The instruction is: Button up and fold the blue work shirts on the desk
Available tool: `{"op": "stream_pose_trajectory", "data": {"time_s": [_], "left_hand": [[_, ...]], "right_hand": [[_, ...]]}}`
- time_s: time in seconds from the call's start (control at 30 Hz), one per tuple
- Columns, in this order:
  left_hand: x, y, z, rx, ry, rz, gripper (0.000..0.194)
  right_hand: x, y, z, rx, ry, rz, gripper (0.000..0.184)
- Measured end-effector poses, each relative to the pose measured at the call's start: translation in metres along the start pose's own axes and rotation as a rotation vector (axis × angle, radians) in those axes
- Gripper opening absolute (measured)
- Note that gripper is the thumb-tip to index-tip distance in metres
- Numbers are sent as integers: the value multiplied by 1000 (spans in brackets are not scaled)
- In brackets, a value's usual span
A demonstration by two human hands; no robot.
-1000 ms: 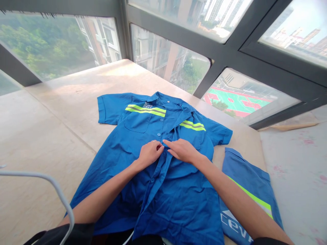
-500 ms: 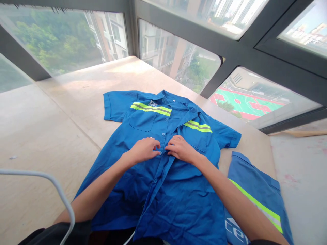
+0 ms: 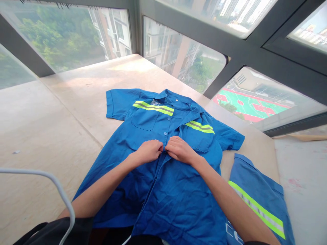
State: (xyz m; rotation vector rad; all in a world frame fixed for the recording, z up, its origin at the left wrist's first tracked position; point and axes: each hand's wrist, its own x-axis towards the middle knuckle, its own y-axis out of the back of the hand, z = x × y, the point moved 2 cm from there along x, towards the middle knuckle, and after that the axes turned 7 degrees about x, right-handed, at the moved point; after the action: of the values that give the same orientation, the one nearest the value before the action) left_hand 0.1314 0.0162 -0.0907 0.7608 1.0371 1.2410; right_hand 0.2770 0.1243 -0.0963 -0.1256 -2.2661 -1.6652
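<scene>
A blue short-sleeved work shirt with yellow-green and grey stripes across the chest lies spread out, front side up. My left hand is closed on the front edge with the buttons, about mid-chest. Close beside it, my right hand pinches the opposite front edge. The fingertips of both hands nearly meet, and the button between them is hidden. Two buttons show above the hands on the shirt's open upper front. Below the hands, the right-hand front edge lies over the other one.
A second blue garment with a yellow-green and silver stripe lies at the right. The pale ledge ends at grey-framed windows. A white cable curves through the lower left.
My fingers have closed on the shirt's front edges and drawn closer together. The button formerly visible by my left fingertips is now covered. The view has shifted slightly.
</scene>
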Motion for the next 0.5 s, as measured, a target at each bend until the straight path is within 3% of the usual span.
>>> {"op": "stream_pose_trajectory", "data": {"time_s": [0.27,0.5], "left_hand": [[5,0,-9,-387,76,-4,9],[11,-8,-16,-778,181,-46,12]], "right_hand": [[-5,-4,-3,0,-73,39,13],[-4,-4,-7,11,-64,158,15]]}}
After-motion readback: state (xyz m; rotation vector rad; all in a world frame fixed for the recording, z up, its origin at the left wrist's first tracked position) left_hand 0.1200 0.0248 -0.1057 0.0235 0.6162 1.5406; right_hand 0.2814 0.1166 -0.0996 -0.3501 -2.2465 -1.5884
